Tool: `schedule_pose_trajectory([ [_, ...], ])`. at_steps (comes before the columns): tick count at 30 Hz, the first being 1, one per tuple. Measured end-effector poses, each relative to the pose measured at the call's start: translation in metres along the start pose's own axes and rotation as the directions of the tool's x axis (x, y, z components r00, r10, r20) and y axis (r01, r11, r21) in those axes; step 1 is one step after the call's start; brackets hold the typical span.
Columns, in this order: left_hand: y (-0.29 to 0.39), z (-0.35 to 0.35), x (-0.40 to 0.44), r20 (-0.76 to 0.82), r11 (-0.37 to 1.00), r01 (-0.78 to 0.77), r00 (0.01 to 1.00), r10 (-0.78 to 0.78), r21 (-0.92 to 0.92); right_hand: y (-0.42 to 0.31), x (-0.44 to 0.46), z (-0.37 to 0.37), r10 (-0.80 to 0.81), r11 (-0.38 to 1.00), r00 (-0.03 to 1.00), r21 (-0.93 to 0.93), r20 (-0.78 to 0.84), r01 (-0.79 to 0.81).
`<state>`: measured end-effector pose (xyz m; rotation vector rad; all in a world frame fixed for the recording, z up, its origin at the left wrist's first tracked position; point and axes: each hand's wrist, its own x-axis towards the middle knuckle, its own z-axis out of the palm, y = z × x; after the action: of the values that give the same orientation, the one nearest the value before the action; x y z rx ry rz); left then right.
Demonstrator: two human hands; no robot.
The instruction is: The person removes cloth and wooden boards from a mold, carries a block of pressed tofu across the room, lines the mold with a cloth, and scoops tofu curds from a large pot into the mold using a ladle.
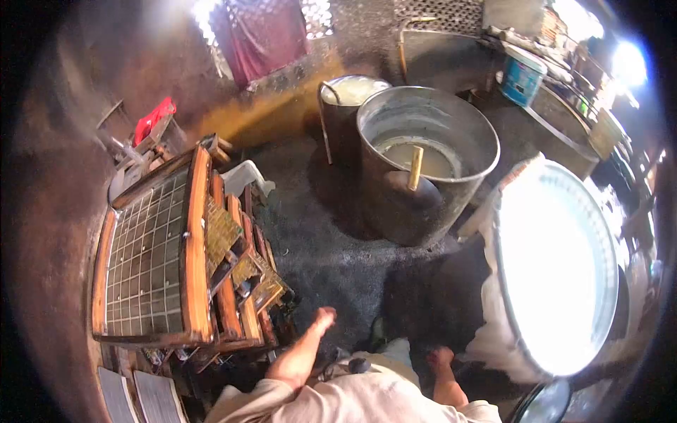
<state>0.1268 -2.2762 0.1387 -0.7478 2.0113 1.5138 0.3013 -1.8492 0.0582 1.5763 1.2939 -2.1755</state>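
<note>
My left hand [325, 319] hangs in front of my body, its fingers loosely curled and nothing visible in them. It is nearest to the stack of wooden-framed trays [199, 247], apart from it. My right hand [441, 357] hangs low by my right side, also curled, with nothing showing in it. Right of that hand stands a wide round vat [504, 247] with a pale rim, its inside glaring white. Ahead is a large metal drum [430, 211] with some cloudy liquid at its bottom. A ladle-like tool with a wooden handle [416, 168] hangs over its near rim.
Behind the drum stands a second container [342, 120] holding whitish contents. A blue bucket [522, 79] sits at the back right. A white plastic crate [247, 178] lies behind the trays. The dark floor [331, 254] looks wet. A maroon cloth [257, 39] hangs on the far wall.
</note>
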Motion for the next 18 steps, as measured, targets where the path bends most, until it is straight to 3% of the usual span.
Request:
schedule_pose_trajectory([
  [2, 0.054, -0.013, 0.044, -0.100, 0.998, -0.056, 0.993, 0.056, 0.008, -0.070, 0.012, 0.099, -0.059, 0.997, 0.995, -0.042, 0.085, 0.063],
  [3, 0.067, -0.021, 0.069, -0.122, 0.996, -0.084, 0.989, 0.082, -0.011, -0.100, 0.018, 0.150, -0.136, 0.972, 0.979, -0.171, 0.153, 0.161],
  [4, 0.071, -0.022, 0.101, -0.222, 0.968, -0.201, 0.947, 0.231, 0.149, -0.130, 0.023, 0.201, -0.210, 0.920, 0.953, -0.285, 0.219, 0.269],
  [5, 0.079, -0.022, 0.133, -0.300, 0.904, -0.283, 0.875, 0.380, 0.320, -0.157, 0.032, 0.245, -0.222, 0.922, 0.917, -0.236, 0.331, 0.308],
  [7, 0.156, -0.035, 0.151, -0.203, 0.872, -0.181, 0.932, 0.299, 0.455, -0.203, 0.049, 0.341, -0.240, 0.930, 0.808, -0.112, 0.539, 0.351],
  [9, 0.186, -0.040, 0.212, -0.139, 0.872, -0.251, 0.932, 0.335, 0.420, -0.249, 0.040, 0.446, -0.239, 0.894, 0.837, -0.225, 0.492, 0.388],
  [11, 0.211, -0.048, 0.267, -0.162, 0.909, -0.163, 0.957, 0.240, 0.384, -0.280, 0.043, 0.533, -0.259, 0.843, 0.775, -0.257, 0.576, 0.472],
  [13, 0.225, -0.072, 0.334, -0.051, 0.717, -0.211, 0.944, 0.325, 0.665, -0.310, 0.052, 0.624, -0.259, 0.796, 0.703, -0.267, 0.662, 0.544],
  [14, 0.245, -0.092, 0.353, -0.099, 0.806, -0.145, 0.965, 0.244, 0.574, -0.323, 0.064, 0.671, -0.201, 0.759, 0.710, -0.352, 0.675, 0.549],
  [15, 0.265, -0.109, 0.364, -0.123, 0.875, -0.078, 0.980, 0.155, 0.477, -0.330, 0.063, 0.707, -0.193, 0.810, 0.676, -0.274, 0.711, 0.519],
  [18, 0.321, -0.171, 0.431, -0.319, 0.890, -0.140, 0.900, 0.297, 0.434, -0.349, 0.085, 0.834, -0.067, 0.677, 0.663, -0.454, 0.746, 0.579],
])
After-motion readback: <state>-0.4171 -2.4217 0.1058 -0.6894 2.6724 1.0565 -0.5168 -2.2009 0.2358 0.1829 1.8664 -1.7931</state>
